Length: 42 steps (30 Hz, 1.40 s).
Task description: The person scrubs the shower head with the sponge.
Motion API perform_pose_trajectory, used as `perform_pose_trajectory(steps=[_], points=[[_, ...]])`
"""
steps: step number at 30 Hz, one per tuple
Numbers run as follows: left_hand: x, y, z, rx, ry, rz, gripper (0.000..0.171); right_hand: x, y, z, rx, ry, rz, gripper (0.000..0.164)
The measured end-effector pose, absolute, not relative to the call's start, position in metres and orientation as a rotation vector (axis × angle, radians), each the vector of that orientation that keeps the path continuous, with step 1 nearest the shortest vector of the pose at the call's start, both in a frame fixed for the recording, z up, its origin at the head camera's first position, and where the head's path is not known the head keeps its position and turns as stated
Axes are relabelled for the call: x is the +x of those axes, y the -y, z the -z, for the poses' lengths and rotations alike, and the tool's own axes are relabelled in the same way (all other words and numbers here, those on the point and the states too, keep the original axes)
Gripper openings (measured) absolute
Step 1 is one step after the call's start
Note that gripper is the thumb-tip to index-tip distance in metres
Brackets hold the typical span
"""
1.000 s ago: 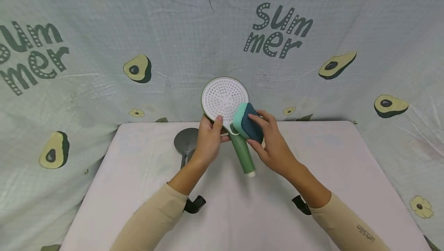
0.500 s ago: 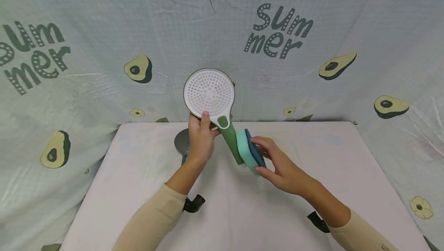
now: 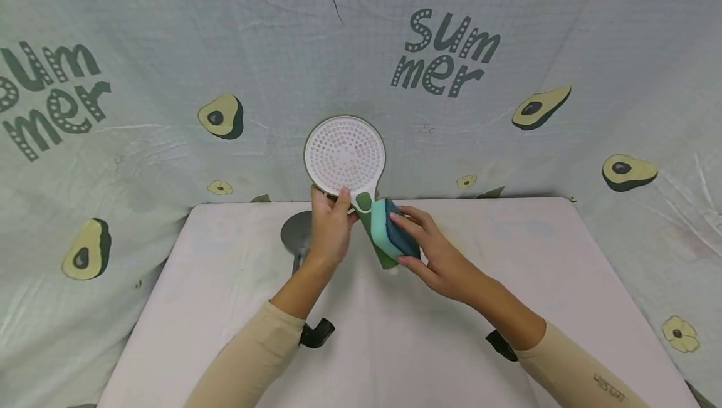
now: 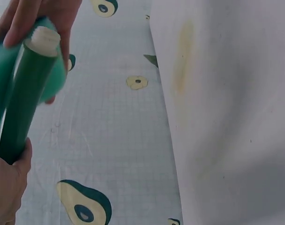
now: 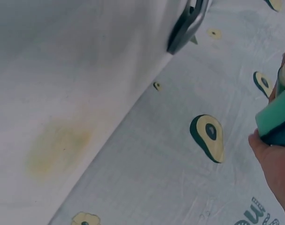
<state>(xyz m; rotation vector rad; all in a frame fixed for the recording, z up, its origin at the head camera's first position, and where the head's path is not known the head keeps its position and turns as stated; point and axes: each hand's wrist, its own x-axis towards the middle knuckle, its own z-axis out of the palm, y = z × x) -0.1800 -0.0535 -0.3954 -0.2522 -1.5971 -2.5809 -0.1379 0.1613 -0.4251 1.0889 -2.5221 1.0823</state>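
My left hand point(image 3: 331, 227) grips a green and white shower head point(image 3: 345, 156) near its neck, thumb at the lower edge of the white nozzle face. The face is turned toward me, and the green handle point(image 4: 27, 93) slants down to the right, ending in a white threaded tip. In my right hand point(image 3: 431, 254) is a two-layer sponge point(image 3: 383, 226), light teal on one side and dark blue on the other, pinched between thumb and fingers. Its teal side lies against the handle just below the neck. The left wrist view shows the sponge blurred behind the handle.
A dark grey shower head point(image 3: 296, 232) lies on the white table point(image 3: 451, 345), partly hidden behind my left forearm. Black wrist straps show at both forearms. Behind the table hangs a pale cloth point(image 3: 271, 51) printed with avocados. A yellowish stain point(image 5: 60, 147) marks the table surface.
The sponge first slid from the shower head's neck down to the handle's end, then came back up the handle. My left hand shifted the shower head left, then slightly back right.
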Motion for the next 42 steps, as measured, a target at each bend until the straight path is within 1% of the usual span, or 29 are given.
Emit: perform_pose_trajectory(steps=[5,10,16,21,24,28,30,35,37,39,42], points=[[-0.176,0.046,0.396,-0.255,1.597,2.657,0.044,-0.153,-0.149,0.425,0.992,2.385,-1.022,0.082],[-0.173,0.040,0.395,-0.257,1.543,2.730,0.043,-0.161,-0.147,0.422,0.905,2.291,-1.090,0.081],[-0.177,0.042,0.398,-0.215,1.540,2.699,0.044,-0.150,-0.157,0.423,1.020,2.442,-1.076,0.085],[-0.183,0.048,0.399,-0.178,1.587,2.633,0.041,-0.137,-0.173,0.434,1.141,2.492,-0.989,0.077],[-0.185,0.051,0.398,-0.138,1.591,2.621,0.038,-0.133,-0.183,0.438,1.133,2.489,-0.970,0.075],[-0.185,0.053,0.399,-0.111,1.569,2.646,0.037,-0.131,-0.193,0.440,1.082,2.523,-0.982,0.081],[-0.185,0.053,0.400,-0.109,1.557,2.674,0.040,-0.131,-0.195,0.439,1.072,2.536,-0.990,0.082],[-0.184,0.052,0.401,-0.101,1.600,2.702,0.047,-0.133,-0.196,0.436,1.063,2.493,-0.984,0.072],[-0.184,0.051,0.402,-0.099,1.639,2.684,0.048,-0.135,-0.195,0.435,1.063,2.459,-0.984,0.068],[-0.184,0.050,0.403,-0.110,1.662,2.663,0.048,-0.136,-0.194,0.435,1.070,2.440,-0.985,0.066],[-0.183,0.050,0.403,-0.139,1.653,2.665,0.048,-0.136,-0.191,0.437,1.078,2.452,-0.983,0.068]])
